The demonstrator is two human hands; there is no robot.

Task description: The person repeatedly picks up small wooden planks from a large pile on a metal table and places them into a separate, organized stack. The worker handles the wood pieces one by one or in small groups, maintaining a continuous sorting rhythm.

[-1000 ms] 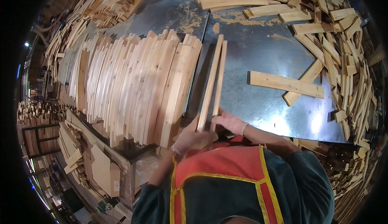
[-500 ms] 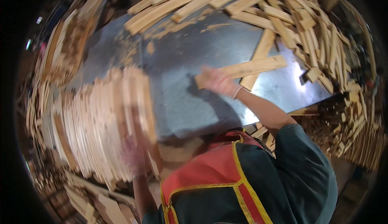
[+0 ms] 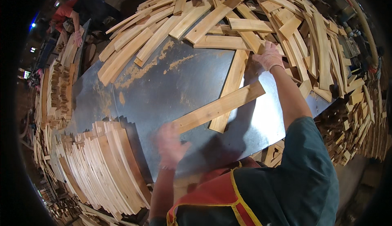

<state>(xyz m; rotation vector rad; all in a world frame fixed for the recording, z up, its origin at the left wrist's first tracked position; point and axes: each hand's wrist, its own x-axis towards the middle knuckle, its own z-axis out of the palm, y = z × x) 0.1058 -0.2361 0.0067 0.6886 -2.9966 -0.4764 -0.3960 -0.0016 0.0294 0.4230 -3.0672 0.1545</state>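
Note:
A flat wooden board [image 3: 220, 107] lies slanted on the grey metal tabletop [image 3: 163, 91], crossing over another board [image 3: 233, 85]. My left hand [image 3: 170, 144], in a pale glove, is at the near left end of the upper board. Motion smears its fingers, though the thumb sticks out to the side; whether it grips the board is unclear. Farther off to the right, my gloved right hand [image 3: 270, 56] reaches the edge of the loose pile. Its fingers and thumb close around the near end of a wooden board [image 3: 250, 38].
Boards stand on edge in a tight row [image 3: 110, 160] at the left. A heap of loose boards [image 3: 294, 26] curves around the far and right sides. Sawdust [image 3: 141, 69] is scattered on the metal. Another person [image 3: 75, 16] works at the far left. A ribbed hose [image 3: 363, 14] hangs at right.
My left hand has moved from the board row to the slanted board's left end. My right hand has left that board and reached the pile. The view has shifted.

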